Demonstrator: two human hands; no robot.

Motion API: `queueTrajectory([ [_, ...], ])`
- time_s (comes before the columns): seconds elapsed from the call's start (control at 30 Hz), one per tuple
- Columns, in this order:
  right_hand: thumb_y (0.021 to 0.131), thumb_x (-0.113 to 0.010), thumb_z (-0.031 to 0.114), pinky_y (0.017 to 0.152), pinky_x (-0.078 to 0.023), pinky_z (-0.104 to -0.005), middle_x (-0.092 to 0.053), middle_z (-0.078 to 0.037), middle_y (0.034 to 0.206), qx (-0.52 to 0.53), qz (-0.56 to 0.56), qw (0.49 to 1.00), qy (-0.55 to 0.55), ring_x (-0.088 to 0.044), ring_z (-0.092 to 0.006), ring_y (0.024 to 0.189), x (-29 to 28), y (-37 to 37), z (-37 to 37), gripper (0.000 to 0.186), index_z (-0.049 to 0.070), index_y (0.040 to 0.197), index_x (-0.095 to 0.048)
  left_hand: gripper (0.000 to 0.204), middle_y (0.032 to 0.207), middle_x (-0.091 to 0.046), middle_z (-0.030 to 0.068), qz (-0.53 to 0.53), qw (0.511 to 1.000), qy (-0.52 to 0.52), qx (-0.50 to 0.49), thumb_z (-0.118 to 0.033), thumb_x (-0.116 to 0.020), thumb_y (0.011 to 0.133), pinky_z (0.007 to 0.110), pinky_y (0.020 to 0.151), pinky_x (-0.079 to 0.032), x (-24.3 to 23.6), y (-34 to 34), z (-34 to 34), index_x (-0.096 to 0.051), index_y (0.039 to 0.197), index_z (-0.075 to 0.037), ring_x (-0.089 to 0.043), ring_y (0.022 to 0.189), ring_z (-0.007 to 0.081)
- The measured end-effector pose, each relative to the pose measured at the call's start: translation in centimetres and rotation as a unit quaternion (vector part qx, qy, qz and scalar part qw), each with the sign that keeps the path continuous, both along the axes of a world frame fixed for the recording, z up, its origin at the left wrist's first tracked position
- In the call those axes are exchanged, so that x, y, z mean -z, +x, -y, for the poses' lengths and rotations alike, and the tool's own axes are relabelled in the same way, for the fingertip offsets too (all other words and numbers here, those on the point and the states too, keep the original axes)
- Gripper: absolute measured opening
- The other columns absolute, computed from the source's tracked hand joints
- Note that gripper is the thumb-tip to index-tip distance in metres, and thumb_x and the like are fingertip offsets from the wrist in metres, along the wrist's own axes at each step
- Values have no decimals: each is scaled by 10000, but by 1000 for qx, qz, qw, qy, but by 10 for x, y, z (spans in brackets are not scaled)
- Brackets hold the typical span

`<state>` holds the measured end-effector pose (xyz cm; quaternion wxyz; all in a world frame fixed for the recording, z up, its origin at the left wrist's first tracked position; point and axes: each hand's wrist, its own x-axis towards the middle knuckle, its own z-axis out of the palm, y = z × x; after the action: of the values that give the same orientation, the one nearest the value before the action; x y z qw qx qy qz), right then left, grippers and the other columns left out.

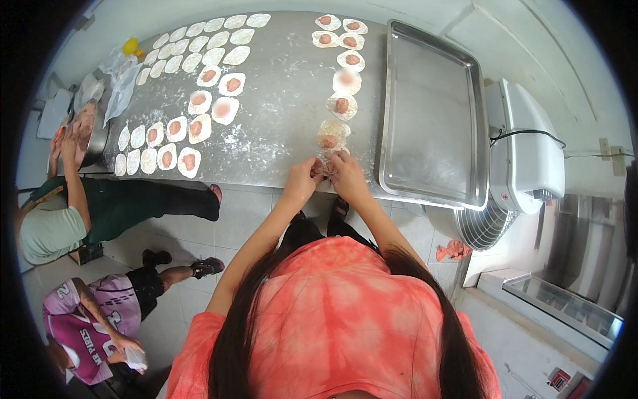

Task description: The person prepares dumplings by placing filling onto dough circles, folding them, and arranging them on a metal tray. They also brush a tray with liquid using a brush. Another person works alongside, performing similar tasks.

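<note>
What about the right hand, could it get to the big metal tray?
Probably yes: the tray lies just to the right of the right hand, with nothing standing between. But that hand is pinching a dough wrapper, so it might have to let go first.

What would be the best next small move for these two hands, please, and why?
Probably, the left hand and right hand should gently pinch the edges of their wrapper together. The fingertips of both hands are gathered at it, and it does not look fully closed, though the fingers hide part of it.
</note>
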<state>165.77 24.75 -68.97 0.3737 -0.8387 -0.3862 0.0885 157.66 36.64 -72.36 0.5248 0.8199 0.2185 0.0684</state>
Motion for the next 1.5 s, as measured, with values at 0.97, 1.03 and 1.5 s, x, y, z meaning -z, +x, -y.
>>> queueTrajectory([
  [0.97,708,-563,65,773,-461,-427,-585,-192,974,25,-39,976,-210,-571,-367,867,-25,75,117,210,47,902,-642,144,758,-611,147,-11,977,207,-48,-104,-626,691,343,646,-477,-1,64,-31,-612,791,-1,-601,690,261],
  [1.03,697,-582,59,783,-459,-428,-569,-186,1003,53,-10,981,-188,-564,-365,887,-37,76,106,234,41,926,-623,138,752,-617,153,-26,987,146,-63,-111,-621,685,358,644,-480,-4,55,-33,-603,770,-4,-606,698,287],
  [1.5,683,-625,73,688,-437,-425,-539,-149,905,-34,-54,998,18,-540,-359,828,17,35,-46,253,31,899,-499,557,956,-604,172,4,974,152,-165,-92,-686,669,347,735,-485,-14,8,-19,-426,1155,-15,-615,852,295],
])
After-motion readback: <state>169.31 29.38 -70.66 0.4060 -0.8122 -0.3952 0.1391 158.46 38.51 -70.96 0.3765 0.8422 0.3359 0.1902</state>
